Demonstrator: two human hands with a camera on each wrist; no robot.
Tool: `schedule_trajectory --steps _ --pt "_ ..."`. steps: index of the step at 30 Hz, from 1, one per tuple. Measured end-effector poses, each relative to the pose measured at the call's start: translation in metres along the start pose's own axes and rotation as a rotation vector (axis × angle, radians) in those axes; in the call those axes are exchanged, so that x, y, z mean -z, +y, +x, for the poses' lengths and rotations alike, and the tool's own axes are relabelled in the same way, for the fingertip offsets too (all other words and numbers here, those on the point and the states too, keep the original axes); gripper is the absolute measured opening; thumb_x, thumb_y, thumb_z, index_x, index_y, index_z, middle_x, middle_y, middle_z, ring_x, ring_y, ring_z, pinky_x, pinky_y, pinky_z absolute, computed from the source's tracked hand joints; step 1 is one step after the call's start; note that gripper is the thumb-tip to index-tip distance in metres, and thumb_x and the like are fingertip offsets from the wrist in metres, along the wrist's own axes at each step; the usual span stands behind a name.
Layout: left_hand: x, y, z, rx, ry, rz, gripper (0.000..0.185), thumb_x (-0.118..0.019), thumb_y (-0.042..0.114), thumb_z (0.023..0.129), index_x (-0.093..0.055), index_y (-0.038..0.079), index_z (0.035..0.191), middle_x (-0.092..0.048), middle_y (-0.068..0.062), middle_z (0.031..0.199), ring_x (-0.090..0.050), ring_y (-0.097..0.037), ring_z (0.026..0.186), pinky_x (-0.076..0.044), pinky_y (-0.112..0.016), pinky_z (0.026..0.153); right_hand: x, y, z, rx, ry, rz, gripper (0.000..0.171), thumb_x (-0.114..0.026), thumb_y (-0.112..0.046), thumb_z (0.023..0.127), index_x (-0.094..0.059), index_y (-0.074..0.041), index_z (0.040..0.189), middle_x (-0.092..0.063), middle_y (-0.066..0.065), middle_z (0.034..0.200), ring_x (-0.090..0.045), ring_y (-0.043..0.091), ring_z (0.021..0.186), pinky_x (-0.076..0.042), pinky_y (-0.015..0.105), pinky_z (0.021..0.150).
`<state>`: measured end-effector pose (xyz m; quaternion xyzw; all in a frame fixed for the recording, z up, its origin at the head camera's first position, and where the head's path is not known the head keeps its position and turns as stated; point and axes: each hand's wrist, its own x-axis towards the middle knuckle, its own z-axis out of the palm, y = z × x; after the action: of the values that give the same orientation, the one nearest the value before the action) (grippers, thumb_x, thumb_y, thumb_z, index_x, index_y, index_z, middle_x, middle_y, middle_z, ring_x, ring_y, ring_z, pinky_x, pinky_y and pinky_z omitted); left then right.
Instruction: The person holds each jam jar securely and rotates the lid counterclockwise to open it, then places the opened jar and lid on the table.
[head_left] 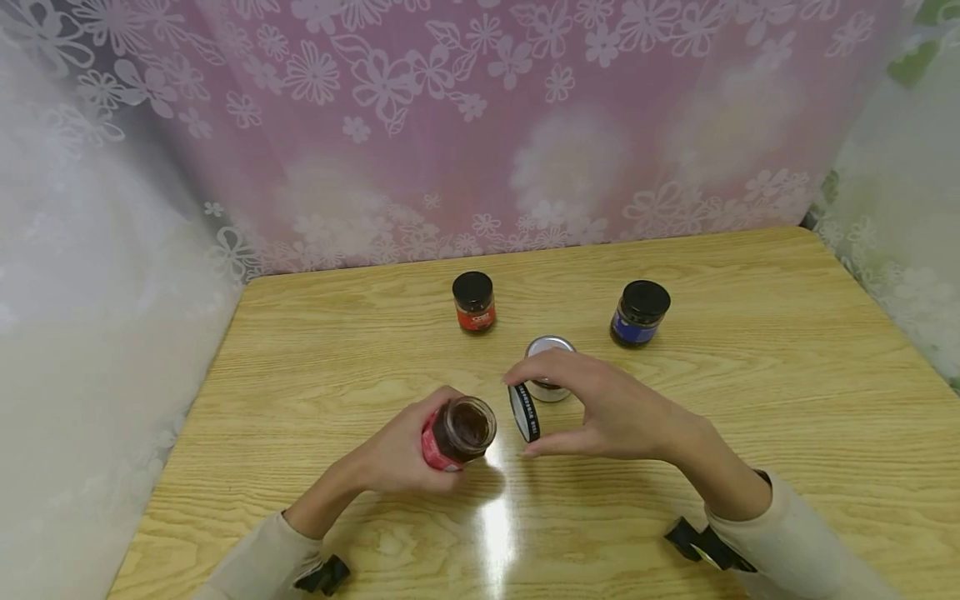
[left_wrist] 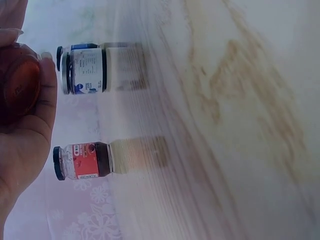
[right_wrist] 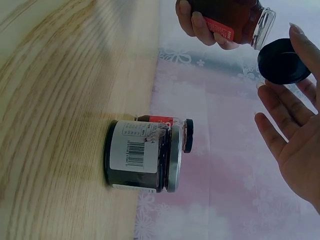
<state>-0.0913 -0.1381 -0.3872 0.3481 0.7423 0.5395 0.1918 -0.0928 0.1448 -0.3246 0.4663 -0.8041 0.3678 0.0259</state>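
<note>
My left hand (head_left: 401,454) grips the open red-label jar (head_left: 459,433), tilted above the near table (head_left: 750,400). My right hand (head_left: 600,408) pinches its black lid (head_left: 523,412) just right of it; silver-lidded jar (head_left: 550,367) sits behind.

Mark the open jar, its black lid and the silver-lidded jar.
open jar (head_left: 467,427), head view, on the dark contents at its mouth
black lid (head_left: 524,412), head view, on its printed rim
silver-lidded jar (right_wrist: 135,156), right wrist view, on its white barcode label
</note>
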Motion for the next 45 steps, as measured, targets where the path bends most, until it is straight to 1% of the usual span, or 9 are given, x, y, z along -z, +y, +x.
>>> schedule_trajectory --steps 5,11,14,18,23,29,36,41,45 --pt "0.003 0.000 -0.001 0.006 0.024 -0.017 0.063 -0.078 -0.004 0.069 -0.049 0.016 0.121 -0.060 -0.002 0.108 -0.059 -0.019 0.096 -0.051 -0.033 0.083 -0.001 0.001 -0.001 -0.011 0.010 -0.014 0.064 -0.083 -0.033 0.074 -0.054 -0.017 0.129 -0.055 -0.009 0.124 -0.051 0.008 0.112 -0.043 0.029 0.093" --pt "0.008 0.021 -0.001 -0.002 0.050 -0.019 0.057 -0.074 -0.007 0.069 -0.049 0.008 0.118 -0.060 -0.004 0.105 -0.058 -0.018 0.093 -0.051 -0.032 0.081 -0.003 0.003 -0.002 -0.008 0.029 -0.034 0.067 -0.082 -0.033 0.076 -0.053 -0.012 0.133 -0.055 -0.004 0.127 -0.052 0.014 0.115 -0.043 0.034 0.094" --pt "0.010 0.009 -0.002 0.004 0.081 -0.014 0.059 -0.077 -0.002 0.071 -0.049 0.012 0.120 -0.060 -0.003 0.107 -0.058 -0.019 0.096 -0.051 -0.033 0.083 -0.004 0.003 -0.001 -0.008 0.029 -0.038 0.065 -0.080 -0.036 0.078 -0.053 -0.014 0.132 -0.056 -0.005 0.126 -0.052 0.013 0.114 -0.043 0.034 0.094" --pt "0.013 -0.012 -0.003 0.010 0.155 0.004 0.064 -0.081 0.000 0.069 -0.049 0.017 0.123 -0.060 -0.001 0.111 -0.058 -0.021 0.101 -0.049 -0.035 0.087 -0.006 0.003 0.001 -0.002 0.028 -0.046 0.064 -0.082 -0.035 0.076 -0.054 -0.015 0.131 -0.056 -0.005 0.125 -0.052 0.013 0.114 -0.043 0.034 0.093" --pt "0.017 -0.014 0.000 0.011 0.249 -0.008 0.067 -0.081 -0.004 0.068 -0.049 0.013 0.124 -0.059 -0.003 0.112 -0.057 -0.021 0.102 -0.048 -0.035 0.088 -0.007 0.004 0.001 0.013 0.027 -0.050 0.064 -0.082 -0.033 0.075 -0.054 -0.015 0.130 -0.057 -0.006 0.125 -0.053 0.012 0.113 -0.043 0.033 0.094" --pt "0.022 -0.018 0.001 0.044 0.322 -0.018 0.066 -0.081 -0.003 0.069 -0.048 0.010 0.125 -0.059 -0.006 0.114 -0.056 -0.023 0.102 -0.048 -0.036 0.088 -0.009 0.004 0.002 0.014 0.024 -0.053 0.063 -0.082 -0.034 0.075 -0.054 -0.015 0.129 -0.056 -0.007 0.125 -0.052 0.009 0.114 -0.043 0.031 0.094" --pt "0.028 -0.021 0.002 0.084 0.359 -0.032 0.063 -0.081 0.002 0.073 -0.047 0.012 0.125 -0.058 -0.007 0.113 -0.055 -0.023 0.101 -0.049 -0.037 0.086 -0.011 0.004 0.003 0.023 0.018 -0.056 0.062 -0.082 -0.033 0.076 -0.055 -0.011 0.128 -0.057 -0.004 0.125 -0.054 0.012 0.112 -0.045 0.033 0.092" --pt "0.032 -0.025 0.007 0.077 0.374 -0.033 0.062 -0.080 0.005 0.075 -0.046 0.011 0.127 -0.057 -0.008 0.115 -0.054 -0.025 0.102 -0.049 -0.039 0.086 -0.011 0.004 0.004 0.001 0.005 -0.067 0.063 -0.082 -0.036 0.076 -0.055 -0.013 0.128 -0.057 -0.006 0.125 -0.053 0.009 0.111 -0.045 0.032 0.091" --pt "0.037 -0.025 0.013 0.071 0.400 -0.037 0.062 -0.079 0.005 0.076 -0.045 0.011 0.128 -0.055 -0.009 0.117 -0.052 -0.025 0.104 -0.048 -0.040 0.086 -0.011 0.004 0.006 -0.001 0.000 -0.070 0.063 -0.082 -0.034 0.075 -0.054 -0.013 0.128 -0.057 -0.005 0.125 -0.053 0.009 0.112 -0.045 0.033 0.091"
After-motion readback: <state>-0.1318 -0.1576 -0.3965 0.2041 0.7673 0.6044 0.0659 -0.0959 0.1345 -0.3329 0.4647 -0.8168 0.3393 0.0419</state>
